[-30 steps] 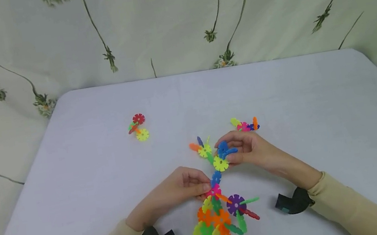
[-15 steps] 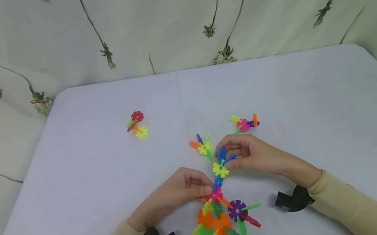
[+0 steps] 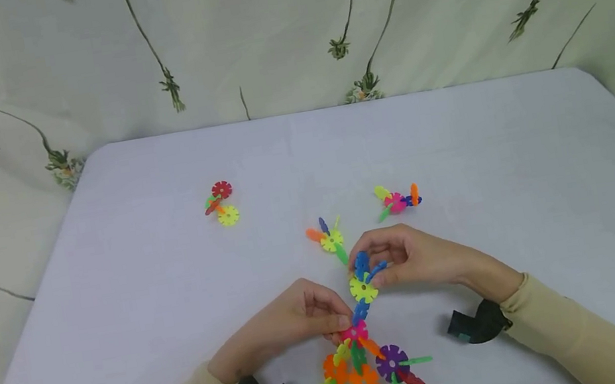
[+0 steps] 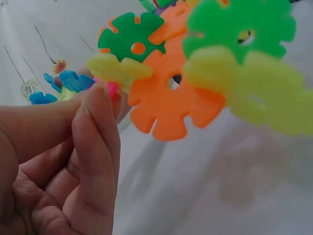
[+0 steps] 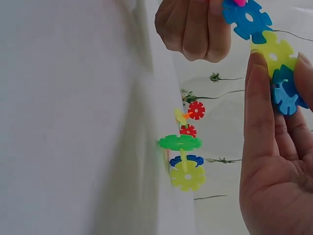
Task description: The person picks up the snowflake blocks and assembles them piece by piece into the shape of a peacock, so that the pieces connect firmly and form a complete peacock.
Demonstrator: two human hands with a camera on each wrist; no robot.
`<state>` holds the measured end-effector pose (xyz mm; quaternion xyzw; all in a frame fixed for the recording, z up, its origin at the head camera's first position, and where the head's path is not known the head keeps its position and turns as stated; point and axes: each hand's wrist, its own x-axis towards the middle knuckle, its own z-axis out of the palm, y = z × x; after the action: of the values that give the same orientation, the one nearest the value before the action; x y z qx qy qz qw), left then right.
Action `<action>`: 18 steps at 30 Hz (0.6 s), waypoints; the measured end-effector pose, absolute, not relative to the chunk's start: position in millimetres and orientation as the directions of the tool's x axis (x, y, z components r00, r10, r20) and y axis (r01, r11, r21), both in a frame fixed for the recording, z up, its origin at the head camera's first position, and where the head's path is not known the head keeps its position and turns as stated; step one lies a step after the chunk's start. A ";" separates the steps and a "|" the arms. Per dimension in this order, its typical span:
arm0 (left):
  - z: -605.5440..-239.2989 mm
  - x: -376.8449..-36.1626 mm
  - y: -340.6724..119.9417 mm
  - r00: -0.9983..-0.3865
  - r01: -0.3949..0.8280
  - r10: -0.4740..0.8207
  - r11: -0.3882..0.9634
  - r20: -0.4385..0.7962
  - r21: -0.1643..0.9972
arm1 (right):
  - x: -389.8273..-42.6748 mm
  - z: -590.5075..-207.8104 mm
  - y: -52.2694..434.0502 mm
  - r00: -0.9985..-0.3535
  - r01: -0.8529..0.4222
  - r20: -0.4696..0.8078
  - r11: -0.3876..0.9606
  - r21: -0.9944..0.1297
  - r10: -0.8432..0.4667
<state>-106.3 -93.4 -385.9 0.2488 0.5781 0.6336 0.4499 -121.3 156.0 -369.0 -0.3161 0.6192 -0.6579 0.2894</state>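
Note:
A bunch of interlocking snowflake discs (image 3: 364, 381), orange, green, yellow, purple and red, hangs near the front of the table. Its pink disc (image 3: 356, 332) is pinched between thumb and fingers of my left hand (image 3: 303, 317). Above the pink disc, a blue disc (image 3: 360, 310) links to a yellow disc (image 3: 364, 288) with further blue discs (image 3: 362, 265) slotted on. My right hand (image 3: 417, 258) pinches this upper end; in the right wrist view, thumb and fingers (image 5: 259, 98) lie on either side of the yellow disc (image 5: 274, 51). The left wrist view shows a large orange disc (image 4: 171, 110) beside the left fingertips.
Just beyond the hands lies a small cluster of joined discs (image 3: 331, 240). Another cluster (image 3: 396, 203) is farther back right, and a third (image 3: 223, 198) back left. All rest on the white table (image 3: 116, 282), with a floral curtain (image 3: 270, 30) behind.
Both hands and the disc bunch have come a little nearer to the table's front. The right hand has brought the yellow and blue end down toward the left hand. The head view has tilted slightly.

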 end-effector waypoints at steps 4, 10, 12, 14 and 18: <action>-383.3 -106.4 -93.8 -0.460 -0.264 0.872 0.047 -0.168 0.963 | -119.9 -364.7 155.9 -0.646 -0.044 0.070 -0.054 -0.998 -0.760; -384.2 -107.9 -94.6 -0.474 -0.215 0.870 0.034 -0.135 0.976 | -116.5 -364.1 152.8 -0.636 -0.100 0.073 -0.011 -0.995 -0.768; -384.8 -108.4 -95.6 -0.487 -0.209 0.862 0.044 -0.143 0.977 | -116.0 -365.3 151.7 -0.631 -0.119 0.077 -0.002 -0.993 -0.772; -384.7 -108.8 -97.0 -0.503 -0.218 0.848 0.063 -0.167 0.974 | -115.9 -366.4 151.1 -0.636 -0.119 0.081 -0.007 -0.993 -0.767; -383.3 -109.8 -99.5 -0.527 -0.251 0.821 0.096 -0.219 0.963 | -116.9 -367.4 149.4 -0.648 -0.100 0.074 -0.011 -0.995 -0.758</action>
<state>-109.8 -99.5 -383.3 0.2353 0.6055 0.6300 0.4256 -116.9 149.4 -367.4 -0.3283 0.6530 -0.6307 0.2608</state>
